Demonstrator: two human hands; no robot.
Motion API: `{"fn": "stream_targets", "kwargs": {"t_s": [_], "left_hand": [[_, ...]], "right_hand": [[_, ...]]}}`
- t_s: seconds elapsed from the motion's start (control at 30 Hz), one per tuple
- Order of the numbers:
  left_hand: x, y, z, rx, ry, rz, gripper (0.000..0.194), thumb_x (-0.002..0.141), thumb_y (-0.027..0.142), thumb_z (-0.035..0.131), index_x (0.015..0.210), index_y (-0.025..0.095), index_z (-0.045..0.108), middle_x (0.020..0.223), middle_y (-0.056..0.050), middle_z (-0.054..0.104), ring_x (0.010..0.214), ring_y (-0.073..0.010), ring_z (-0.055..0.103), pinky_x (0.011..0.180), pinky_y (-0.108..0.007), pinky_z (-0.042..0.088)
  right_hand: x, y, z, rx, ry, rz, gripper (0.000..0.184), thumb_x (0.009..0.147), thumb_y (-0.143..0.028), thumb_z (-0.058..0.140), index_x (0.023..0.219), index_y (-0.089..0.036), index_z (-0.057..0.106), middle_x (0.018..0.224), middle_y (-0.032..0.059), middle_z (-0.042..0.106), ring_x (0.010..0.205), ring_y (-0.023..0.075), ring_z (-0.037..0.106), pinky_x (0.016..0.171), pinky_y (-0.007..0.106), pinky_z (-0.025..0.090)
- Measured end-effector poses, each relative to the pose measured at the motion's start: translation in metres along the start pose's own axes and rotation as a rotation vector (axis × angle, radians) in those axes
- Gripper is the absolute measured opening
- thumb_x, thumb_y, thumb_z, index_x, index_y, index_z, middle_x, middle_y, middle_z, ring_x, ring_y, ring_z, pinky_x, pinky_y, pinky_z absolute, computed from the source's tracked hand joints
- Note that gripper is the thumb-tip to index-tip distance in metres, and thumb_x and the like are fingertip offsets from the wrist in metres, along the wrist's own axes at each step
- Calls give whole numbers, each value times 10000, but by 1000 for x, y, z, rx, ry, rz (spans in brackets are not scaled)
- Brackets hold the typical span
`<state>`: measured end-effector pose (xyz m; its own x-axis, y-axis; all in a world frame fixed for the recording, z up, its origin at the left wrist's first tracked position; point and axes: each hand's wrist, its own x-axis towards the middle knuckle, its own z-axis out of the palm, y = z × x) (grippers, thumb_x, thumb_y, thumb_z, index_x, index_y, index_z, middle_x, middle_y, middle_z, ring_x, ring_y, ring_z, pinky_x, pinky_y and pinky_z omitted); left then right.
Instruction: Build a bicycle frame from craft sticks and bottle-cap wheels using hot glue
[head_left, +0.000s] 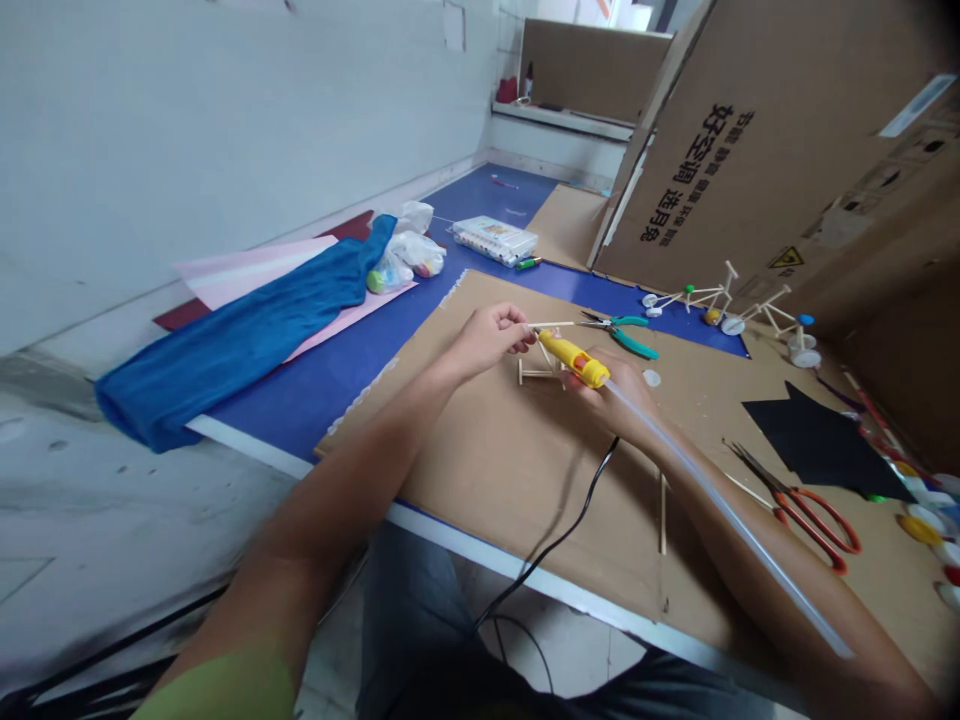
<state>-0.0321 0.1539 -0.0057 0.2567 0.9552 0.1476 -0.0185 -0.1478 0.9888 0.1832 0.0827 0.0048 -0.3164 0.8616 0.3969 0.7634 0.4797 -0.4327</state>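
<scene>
**Glue gun held to a stick above the cardboard**

From here, the left hand pinches a thin wooden stick in narrowly closed fingers, keeping it raised just beside the tip of the yellow glue gun, which the right hand grips. Below sits a small stick frame on the cardboard sheet. A blue cloth lies far left; red-handled scissors lie right, near tall cardboard boxes.

A glue gun of glossy yellow plastic takes a smooth, translucent glue stick. The wooden stick is pale and matt. The pliers pair bare metal with shiny green plastic grips, and the scissors pair metal blades with orange plastic handles. The cardboard is matt brown; the cloth is soft blue fabric.
</scene>
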Motion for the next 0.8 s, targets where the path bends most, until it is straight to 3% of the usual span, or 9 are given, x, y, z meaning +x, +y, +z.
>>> {"fn": "stream_targets", "kwargs": {"t_s": [0.8], "left_hand": [[2, -3, 0, -51, -20, -9, 91, 860, 106, 612, 809, 162, 562, 735, -19, 709, 631, -112, 651, 668, -267, 507]], "right_hand": [[3, -7, -3, -45, 5, 54, 226, 888, -394, 567, 742, -224, 596, 671, 33, 613, 587, 188, 531, 579, 312, 353]]}}
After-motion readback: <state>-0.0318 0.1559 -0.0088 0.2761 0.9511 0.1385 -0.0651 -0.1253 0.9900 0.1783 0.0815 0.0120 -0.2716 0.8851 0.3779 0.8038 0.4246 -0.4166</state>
